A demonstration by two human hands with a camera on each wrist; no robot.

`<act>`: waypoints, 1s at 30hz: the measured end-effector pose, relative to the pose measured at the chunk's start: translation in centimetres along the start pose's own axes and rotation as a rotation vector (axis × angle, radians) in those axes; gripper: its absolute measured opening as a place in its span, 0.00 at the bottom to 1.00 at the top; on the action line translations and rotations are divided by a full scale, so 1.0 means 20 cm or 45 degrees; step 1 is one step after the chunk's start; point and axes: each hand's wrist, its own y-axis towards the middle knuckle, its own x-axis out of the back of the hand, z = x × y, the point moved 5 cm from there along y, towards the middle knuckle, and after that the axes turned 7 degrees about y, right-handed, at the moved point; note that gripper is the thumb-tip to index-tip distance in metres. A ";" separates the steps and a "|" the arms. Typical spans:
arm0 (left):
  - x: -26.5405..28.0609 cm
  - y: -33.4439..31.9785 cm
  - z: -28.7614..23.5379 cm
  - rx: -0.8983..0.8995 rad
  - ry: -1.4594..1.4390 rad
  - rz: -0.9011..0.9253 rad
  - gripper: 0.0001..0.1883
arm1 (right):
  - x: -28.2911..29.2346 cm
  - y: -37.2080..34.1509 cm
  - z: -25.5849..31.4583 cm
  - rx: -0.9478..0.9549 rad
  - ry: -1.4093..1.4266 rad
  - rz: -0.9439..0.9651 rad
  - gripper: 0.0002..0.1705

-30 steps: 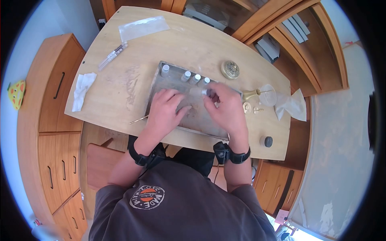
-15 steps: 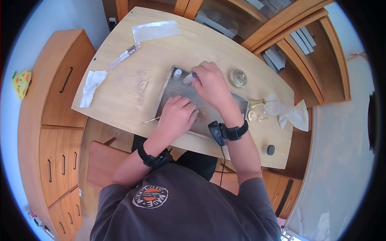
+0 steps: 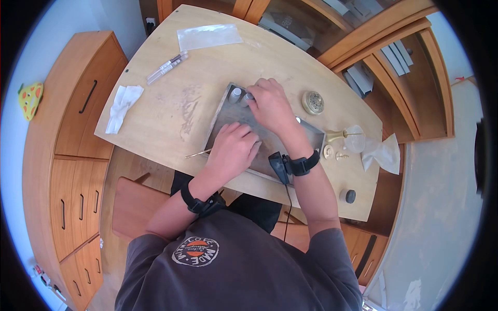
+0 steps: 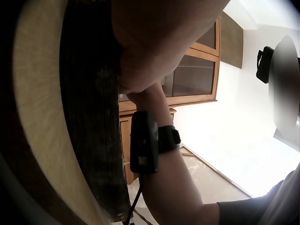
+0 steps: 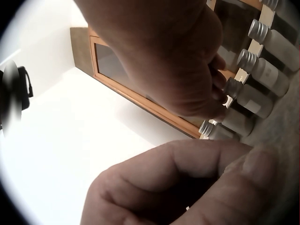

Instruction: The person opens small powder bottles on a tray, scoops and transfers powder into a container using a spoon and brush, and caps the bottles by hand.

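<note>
Left hand (image 3: 233, 149) was nearer, over the tray (image 3: 233, 115), fingers loosely curled, thumb close to forefinger. Right hand (image 3: 273, 105), apart from it, was clasped about the top of a small bottle (image 5: 238, 122), second from left along the tray's far side. Beyond sat a round pierced-lid tin (image 3: 313, 102); farthest lay a clear plastic sleeve (image 3: 210, 37).

A dark grey short-sleeved T-shirt (image 3: 249, 274) is worn, printed with a round white-and-orange lettered badge (image 3: 196, 252). Behind the right fingers (image 3: 265, 86), a black wrist strap (image 3: 305, 163) is fitted with a black box-shaped camera (image 3: 279, 168) and thin black cable (image 3: 289, 207); behind the left fingers (image 3: 234, 129), a similar black band (image 3: 193, 200) is worn.
</note>
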 end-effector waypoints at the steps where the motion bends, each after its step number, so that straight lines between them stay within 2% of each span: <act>1: 0.00 0.00 0.00 -0.005 0.007 -0.005 0.04 | 0.00 0.00 0.00 -0.011 0.001 0.023 0.12; 8: 0.00 0.00 0.00 -0.004 0.007 -0.025 0.04 | 0.13 -0.04 -0.02 -0.099 0.020 -0.064 0.19; 16: 0.00 0.00 0.00 0.013 -0.017 -0.013 0.04 | 0.10 -0.09 -0.07 -0.064 -0.159 0.018 0.14; 21: 0.01 0.00 0.00 0.024 -0.049 -0.049 0.05 | 0.14 -0.10 -0.02 -0.012 -0.136 -0.076 0.11; 23: 0.04 -0.01 0.03 0.126 -0.158 -0.267 0.13 | 0.20 -0.12 0.05 -0.009 -0.113 -0.121 0.11; 24: 0.04 -0.01 0.03 0.121 -0.159 -0.267 0.13 | 0.23 -0.14 0.08 -0.028 -0.064 -0.139 0.11; 26: 0.06 -0.03 0.07 0.243 -0.269 -0.377 0.22 | 0.27 -0.19 0.13 -0.054 -0.016 -0.157 0.11; 30: 0.07 -0.02 0.05 0.252 -0.305 -0.413 0.27 | 0.28 -0.27 0.18 -0.078 0.031 -0.147 0.11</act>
